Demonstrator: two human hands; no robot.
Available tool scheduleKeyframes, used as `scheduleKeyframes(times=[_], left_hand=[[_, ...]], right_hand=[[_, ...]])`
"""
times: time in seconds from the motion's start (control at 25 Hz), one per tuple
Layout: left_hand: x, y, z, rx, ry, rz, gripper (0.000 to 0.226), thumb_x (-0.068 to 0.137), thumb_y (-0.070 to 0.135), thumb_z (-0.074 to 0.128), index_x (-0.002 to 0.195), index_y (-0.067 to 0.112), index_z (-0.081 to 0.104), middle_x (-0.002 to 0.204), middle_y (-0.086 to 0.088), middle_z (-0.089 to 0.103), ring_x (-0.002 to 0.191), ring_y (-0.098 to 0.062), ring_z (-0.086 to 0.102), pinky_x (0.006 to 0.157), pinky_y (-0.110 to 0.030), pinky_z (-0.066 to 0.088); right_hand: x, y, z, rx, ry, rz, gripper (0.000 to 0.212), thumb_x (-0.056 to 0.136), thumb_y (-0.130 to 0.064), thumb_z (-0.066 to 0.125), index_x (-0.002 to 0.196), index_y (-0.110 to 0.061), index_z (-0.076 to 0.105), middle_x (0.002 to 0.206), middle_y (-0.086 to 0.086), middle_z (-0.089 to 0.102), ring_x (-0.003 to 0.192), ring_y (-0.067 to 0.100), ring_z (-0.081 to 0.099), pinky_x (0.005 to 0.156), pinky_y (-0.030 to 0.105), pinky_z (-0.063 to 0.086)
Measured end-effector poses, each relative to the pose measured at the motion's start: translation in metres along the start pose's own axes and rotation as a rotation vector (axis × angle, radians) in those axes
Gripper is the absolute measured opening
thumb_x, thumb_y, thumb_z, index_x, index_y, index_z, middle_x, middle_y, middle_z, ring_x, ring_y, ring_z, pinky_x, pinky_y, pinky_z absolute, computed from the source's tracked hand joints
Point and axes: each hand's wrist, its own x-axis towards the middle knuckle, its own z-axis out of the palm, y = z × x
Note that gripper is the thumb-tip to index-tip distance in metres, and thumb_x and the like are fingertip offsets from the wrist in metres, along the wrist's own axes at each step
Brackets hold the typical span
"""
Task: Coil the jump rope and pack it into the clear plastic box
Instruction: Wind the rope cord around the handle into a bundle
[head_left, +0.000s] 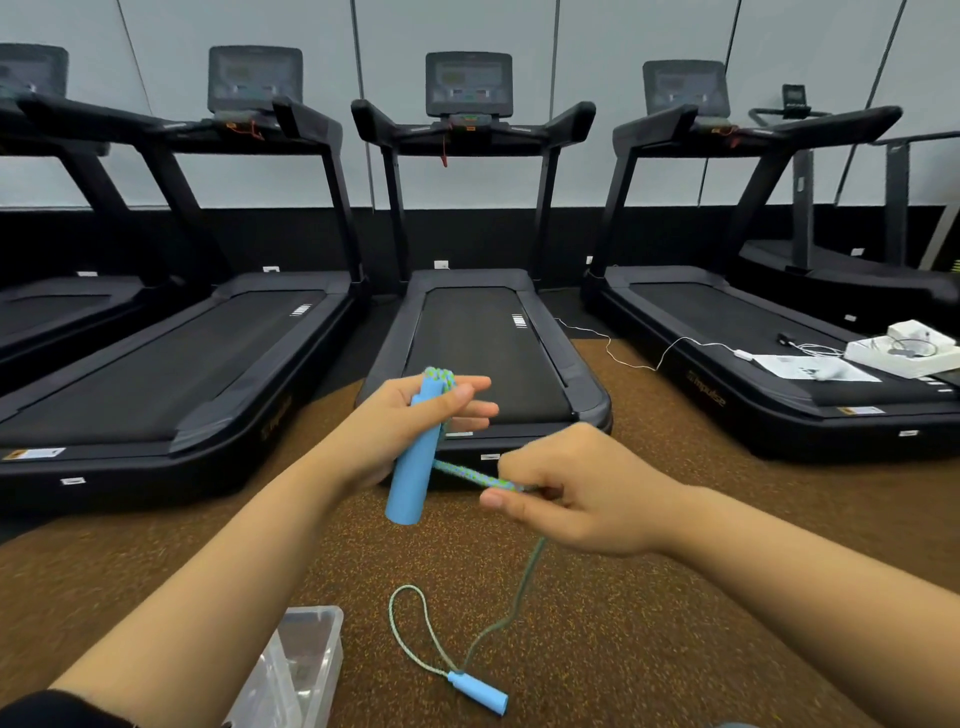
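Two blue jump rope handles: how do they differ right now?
The upper handle is gripped in the left hand; the lower handle lies free on the floor. Upper stands near upright with rope looped at its top; lower lies flat. Both are blue cylinders on one rope.

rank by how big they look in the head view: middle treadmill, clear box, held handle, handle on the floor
1. middle treadmill
2. clear box, partly cut off
3. held handle
4. handle on the floor

The handles probably match; nearness makes that unsure.

Blue-green braided jump rope (475, 475) partly wound on one upright blue handle (413, 462); second handle (480, 693) lies on the floor, near the open clear plastic box (306, 660).
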Motion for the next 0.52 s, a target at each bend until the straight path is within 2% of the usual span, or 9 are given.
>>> scheduleKeyframes(times=[0.12,0.16,0.24,0.36,0.44,0.52], left_hand=[[-0.004,0.001,0.006,0.086,-0.097,-0.027,0.038,0.082,0.037,0.054,0.114,0.021,0.065,0.103,-0.004,0.075,0.096,-0.012,0.07,0.089,-0.028,0.051],[-0.005,0.002,0.009,0.112,-0.134,-0.042,0.035,0.082,0.038,0.053,0.111,0.021,0.066,0.099,-0.004,0.076,0.092,-0.013,0.071,0.086,-0.027,0.052],[-0.008,0.007,0.014,0.104,-0.201,-0.088,0.032,0.088,0.041,0.053,0.107,0.02,0.067,0.096,-0.011,0.076,0.091,-0.024,0.072,0.088,-0.032,0.054],[-0.013,0.016,0.017,0.018,-0.298,-0.121,0.04,0.083,0.049,0.058,0.102,0.016,0.071,0.085,-0.013,0.076,0.08,-0.028,0.073,0.082,-0.033,0.055],[-0.017,0.025,0.017,-0.076,-0.368,-0.12,0.05,0.072,0.056,0.067,0.098,0.014,0.073,0.077,-0.013,0.075,0.072,-0.026,0.074,0.076,-0.032,0.057],[-0.019,0.032,0.017,-0.159,-0.422,-0.11,0.054,0.067,0.059,0.069,0.097,0.014,0.075,0.071,-0.011,0.075,0.066,-0.025,0.074,0.078,-0.035,0.058]], right_hand=[[0.008,0.005,-0.027,-0.086,0.0,-0.024,0.031,0.094,-0.039,0.045,0.066,-0.032,0.034,0.052,-0.011,0.032,0.049,0.006,0.034,0.051,0.016,0.025],[0.012,0.008,-0.036,-0.104,0.004,-0.008,0.031,0.094,-0.041,0.045,0.066,-0.033,0.034,0.052,-0.012,0.033,0.048,0.004,0.035,0.051,0.017,0.027],[0.02,0.016,-0.05,-0.091,0.023,0.054,0.036,0.092,-0.044,0.049,0.063,-0.026,0.042,0.051,-0.01,0.038,0.047,0.005,0.038,0.049,0.018,0.03],[0.031,0.031,-0.063,0.081,0.048,0.16,0.043,0.084,-0.046,0.06,0.064,-0.008,0.057,0.051,-0.003,0.041,0.048,0.007,0.038,0.048,0.016,0.029],[0.036,0.039,-0.065,0.213,0.043,0.234,0.048,0.078,-0.046,0.063,0.065,0.0,0.056,0.052,-0.003,0.038,0.048,0.005,0.034,0.049,0.015,0.027],[0.04,0.044,-0.061,0.318,0.052,0.274,0.052,0.075,-0.046,0.064,0.064,0.004,0.053,0.051,-0.006,0.036,0.049,0.003,0.032,0.05,0.014,0.028]])
